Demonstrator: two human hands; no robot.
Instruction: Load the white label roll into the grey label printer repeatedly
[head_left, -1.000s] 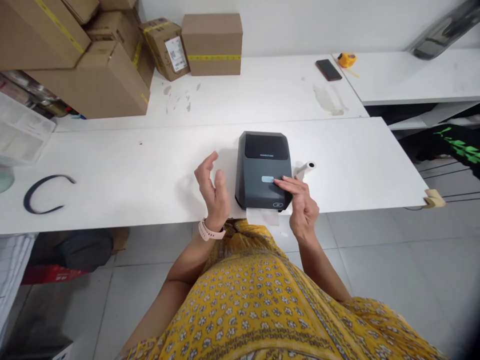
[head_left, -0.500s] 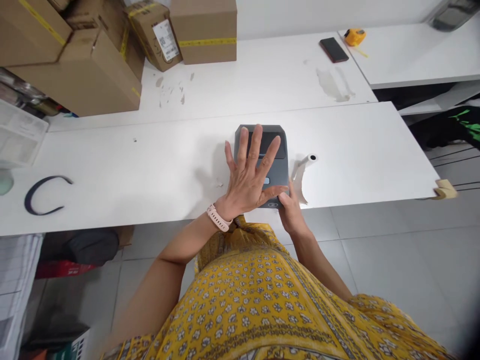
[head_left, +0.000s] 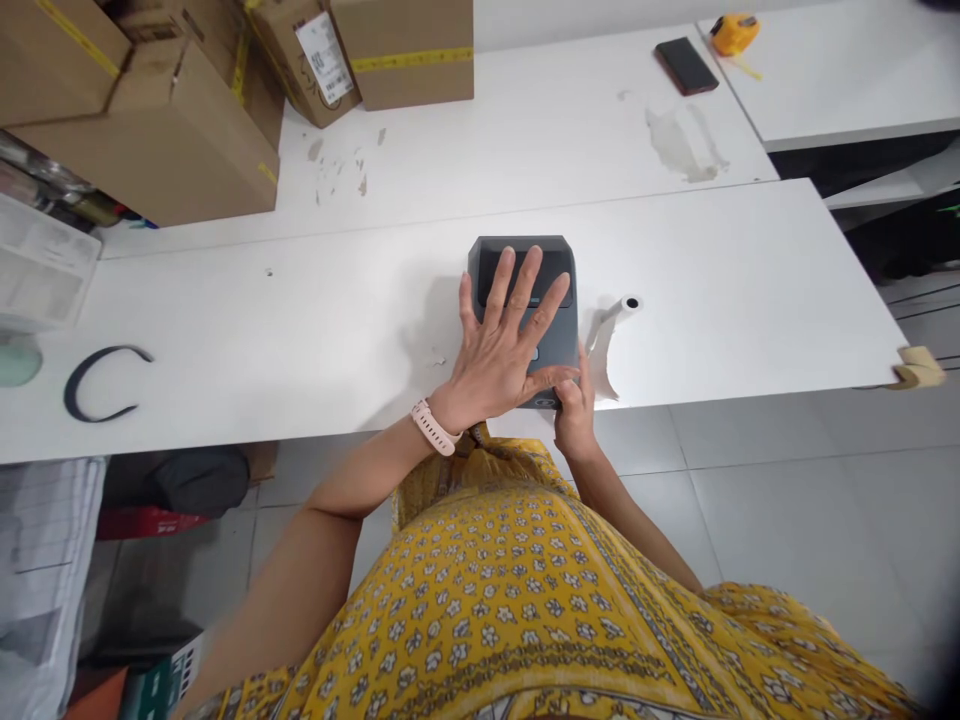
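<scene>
A dark grey box-shaped device, which looks like a small receipt printer [head_left: 559, 338], lies at the front edge of the white table. It has a black window on top and a pale button. My left hand [head_left: 499, 350] rests flat across its top with fingers spread, covering much of it. At the near right corner my right hand [head_left: 576, 410] grips its side, thumb bent at the edge; some of those fingers are hidden. Just right of the device lies a small white paper roll [head_left: 628, 306] with a loose strip trailing toward the edge.
Cardboard boxes [head_left: 412, 75] are stacked at the back left. A dark headband [head_left: 75, 385] and a clear plastic container [head_left: 45, 270] are at the left. Far right are a black phone [head_left: 686, 66] and an orange tape measure [head_left: 733, 35]. The white table [head_left: 720, 300] ends near my body.
The view has shifted a little. My left hand's fingers have slid slightly to the right on the device, still spread. My right hand keeps its hold on the corner.
</scene>
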